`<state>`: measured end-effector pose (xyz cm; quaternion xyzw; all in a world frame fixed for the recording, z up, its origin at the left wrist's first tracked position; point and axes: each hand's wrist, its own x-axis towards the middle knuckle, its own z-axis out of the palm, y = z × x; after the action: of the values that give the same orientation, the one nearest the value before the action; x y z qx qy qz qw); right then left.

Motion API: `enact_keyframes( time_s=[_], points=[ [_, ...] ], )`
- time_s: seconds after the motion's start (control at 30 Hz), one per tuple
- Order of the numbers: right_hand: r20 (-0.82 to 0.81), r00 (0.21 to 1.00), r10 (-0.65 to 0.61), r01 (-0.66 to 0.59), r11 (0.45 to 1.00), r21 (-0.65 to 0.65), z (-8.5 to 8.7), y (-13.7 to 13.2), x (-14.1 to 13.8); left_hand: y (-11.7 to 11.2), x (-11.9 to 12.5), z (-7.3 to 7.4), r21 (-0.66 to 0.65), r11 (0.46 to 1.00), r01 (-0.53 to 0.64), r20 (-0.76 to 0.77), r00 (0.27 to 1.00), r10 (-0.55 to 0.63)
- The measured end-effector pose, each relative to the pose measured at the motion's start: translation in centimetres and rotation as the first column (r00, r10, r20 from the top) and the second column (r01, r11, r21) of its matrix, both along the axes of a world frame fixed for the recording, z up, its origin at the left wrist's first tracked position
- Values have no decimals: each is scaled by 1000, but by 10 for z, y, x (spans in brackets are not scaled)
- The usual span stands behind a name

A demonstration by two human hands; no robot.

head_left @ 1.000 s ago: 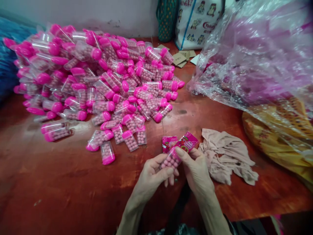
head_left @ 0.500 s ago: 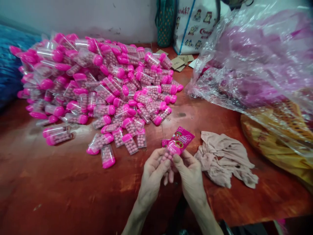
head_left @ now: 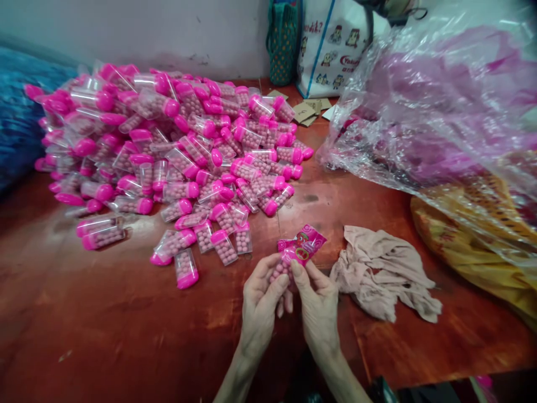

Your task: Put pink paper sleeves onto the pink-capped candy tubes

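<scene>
My left hand (head_left: pixel 260 294) is closed around a small clear container of pink balls (head_left: pixel 280 271), its thumb lying along the near side. A glossy pink printed wrapper (head_left: pixel 309 242) with a cartoon figure sticks out beyond the container's far end. My right hand (head_left: pixel 319 299) pinches the wrapper where it meets the container, thumb on top. Whether the wrapper is around the container or only against it, my fingers hide. To the left lies a big heap of similar clear containers (head_left: pixel 184 151) with bright pink caps, several of them loose at its near edge.
Right of my hands is a crumpled beige cloth (head_left: pixel 388 271) on the red-brown table (head_left: pixel 138 330). A clear plastic bag with pink contents (head_left: pixel 436 106) and a yellow bag (head_left: pixel 465 252) fill the right side. Cardboard pieces (head_left: pixel 308 111) and a white printed bag (head_left: pixel 331 50) are at the back.
The wrapper has shifted slightly down and left, closer to the container. My right hand has moved a little to the left with it. My left hand still grips the container.
</scene>
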<state>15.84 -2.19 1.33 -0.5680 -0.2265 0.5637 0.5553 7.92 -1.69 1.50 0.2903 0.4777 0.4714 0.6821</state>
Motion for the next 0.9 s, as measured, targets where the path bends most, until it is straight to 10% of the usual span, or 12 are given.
enact_keyframes(
  time_s=[0.23, 0.6, 0.9],
  points=[
    [-320, 946, 56, -66, 998, -21, 11, 15, 21, 0, 1, 6, 32, 981, 191, -80, 979, -188],
    [158, 987, 4, 22, 986, -162, -4, 5, 10, -8, 10, -3, 6, 987, 161, 2, 987, -161],
    [-140, 990, -21, 20, 1000, -4, 6, 5, 15, 0, 5, 8, 1, 992, 125, 51, 991, -125]
  ],
)
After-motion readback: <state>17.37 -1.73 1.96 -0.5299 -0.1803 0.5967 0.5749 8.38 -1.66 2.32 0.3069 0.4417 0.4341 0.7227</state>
